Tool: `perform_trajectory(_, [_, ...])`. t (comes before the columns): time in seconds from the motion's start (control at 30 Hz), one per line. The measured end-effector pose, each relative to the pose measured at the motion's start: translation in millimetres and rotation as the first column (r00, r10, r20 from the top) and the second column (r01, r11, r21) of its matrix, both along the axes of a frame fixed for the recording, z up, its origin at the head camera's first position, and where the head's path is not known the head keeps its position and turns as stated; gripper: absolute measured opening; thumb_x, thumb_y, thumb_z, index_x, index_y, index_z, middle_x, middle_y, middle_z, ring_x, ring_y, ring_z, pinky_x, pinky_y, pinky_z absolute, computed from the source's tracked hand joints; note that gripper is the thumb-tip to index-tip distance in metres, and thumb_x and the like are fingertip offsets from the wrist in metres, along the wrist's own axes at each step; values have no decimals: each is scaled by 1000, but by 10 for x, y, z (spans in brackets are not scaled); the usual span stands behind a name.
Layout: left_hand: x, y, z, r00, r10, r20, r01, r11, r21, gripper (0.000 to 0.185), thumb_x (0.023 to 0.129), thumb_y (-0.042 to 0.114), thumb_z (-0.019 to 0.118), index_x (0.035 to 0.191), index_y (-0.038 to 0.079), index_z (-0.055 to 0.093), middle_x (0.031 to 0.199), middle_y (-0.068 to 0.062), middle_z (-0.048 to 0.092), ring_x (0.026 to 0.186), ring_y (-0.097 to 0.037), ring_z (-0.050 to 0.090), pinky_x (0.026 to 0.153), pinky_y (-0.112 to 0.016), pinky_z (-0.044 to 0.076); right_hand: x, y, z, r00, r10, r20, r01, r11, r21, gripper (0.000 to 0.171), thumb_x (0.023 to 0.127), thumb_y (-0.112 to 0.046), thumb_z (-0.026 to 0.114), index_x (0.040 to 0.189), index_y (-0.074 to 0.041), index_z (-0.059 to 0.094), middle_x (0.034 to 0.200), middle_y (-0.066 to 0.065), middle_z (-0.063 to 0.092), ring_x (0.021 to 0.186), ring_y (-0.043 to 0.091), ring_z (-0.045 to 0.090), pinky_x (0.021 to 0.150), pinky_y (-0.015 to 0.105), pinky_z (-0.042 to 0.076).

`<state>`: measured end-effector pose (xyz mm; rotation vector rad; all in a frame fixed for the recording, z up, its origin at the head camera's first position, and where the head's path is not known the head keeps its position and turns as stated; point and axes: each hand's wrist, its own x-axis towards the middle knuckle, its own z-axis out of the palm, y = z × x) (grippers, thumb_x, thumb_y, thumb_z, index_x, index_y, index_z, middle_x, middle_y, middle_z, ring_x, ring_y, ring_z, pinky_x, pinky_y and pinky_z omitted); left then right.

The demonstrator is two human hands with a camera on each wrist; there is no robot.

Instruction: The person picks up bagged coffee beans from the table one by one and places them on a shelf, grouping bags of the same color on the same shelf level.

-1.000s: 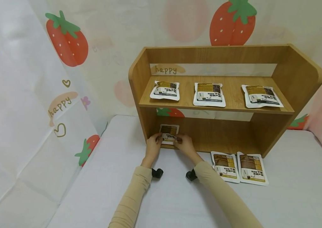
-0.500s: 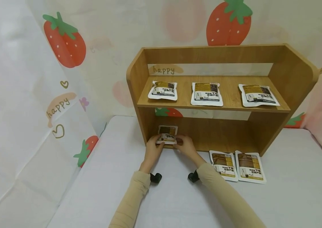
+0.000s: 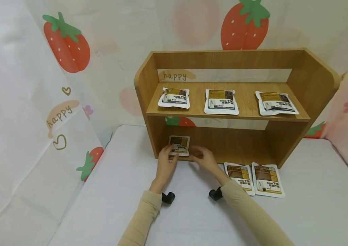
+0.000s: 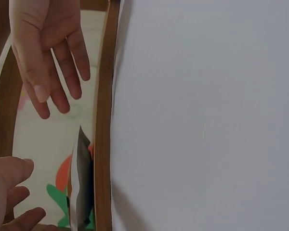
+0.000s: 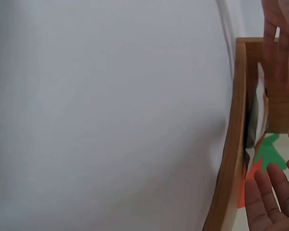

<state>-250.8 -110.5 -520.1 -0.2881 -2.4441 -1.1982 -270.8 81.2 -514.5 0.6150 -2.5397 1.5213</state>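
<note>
Gently now, let go of the pouch [image 3: 180, 145] lying flat on the bottom shelf [image 3: 229, 143], close to the left wall [image 3: 144, 102] of the wood rack [image 3: 229, 58]. Best to lift all the fingers straight off, one side as softly as the other, so as not to drag a corner or turn the pouch crooked. Look along the front edge too, and keep it back from the lip of the shelf. Mind the top shelf [image 3: 197, 97] overhead, with three more pouches [image 3: 221, 102] on it, and try not to bump it. Mind the two pouches [image 3: 267, 180] side by side on the desk [image 3: 186, 218] as well when pulling back. As for the right grip [image 3: 206, 160]: fingers long and loose, thumb apart, nothing held, just beside the pouch's right edge. As for the left grip [image 3: 165, 162]: thumb and fingers spread wide, not pinching, at the pouch's left side and front; hard to tell if touching. Different from half a second ago: a small gap now at the right edge, in place of fingertips right at it. Much the same on the left. Same spot on the shelf for the pouch.
</note>
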Motion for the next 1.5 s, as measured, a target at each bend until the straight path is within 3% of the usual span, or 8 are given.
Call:
perform_trajectory(0.37, [175,275,-36,990,-122,-66,119,992,-45,43,89,14,63,129,5,52,132,-15,48,127,-30,40,104,-44,36,189,330,50,999,43,-9,-43,999,-7,43,84,-13,68,123,1,56,109,20,65,92,32,64,80,43,52])
perform_trajectory(0.63, [305,512,8,977,-214,7,214,975,-54,46,89,15,62,133,9,49,135,-13,46,127,-30,41,102,-45,38,345,570,119,999,44,21,-44,999,-5,42,85,-15,67,124,-2,57,109,18,65,94,31,64,82,46,51])
perform_trajectory(0.83, [360,677,30,945,-305,115,317,942,-112,52,91,24,61,138,12,43,136,-10,46,125,-26,45,101,-41,40,418,748,128,1000,23,-7,-22,1000,21,39,85,-9,67,122,-2,58,108,18,65,93,33,64,80,46,52])
perform_trajectory(1.13, [465,961,97,885,-387,258,420,903,-85,56,93,31,56,142,13,37,138,-8,44,124,-23,45,101,-38,40,530,1039,135,999,26,28,-28,998,57,41,88,-10,63,128,-3,54,118,18,60,100,33,61,83,43,51])
perform_trajectory(1.37, [516,1221,125,860,-437,262,470,879,-78,56,92,26,58,143,15,36,138,-7,45,121,-21,49,99,-35,42,603,1259,122,999,4,42,-6,999,54,42,88,-16,64,127,-4,54,122,18,58,107,35,57,84,41,51])
perform_trajectory(1.5, [544,1347,124,859,-445,252,481,871,-101,56,92,26,58,142,13,37,138,-7,45,123,-20,47,101,-32,40,663,1372,124,999,-16,30,14,998,58,43,89,-19,63,127,-3,54,123,18,58,109,36,56,84,42,51])
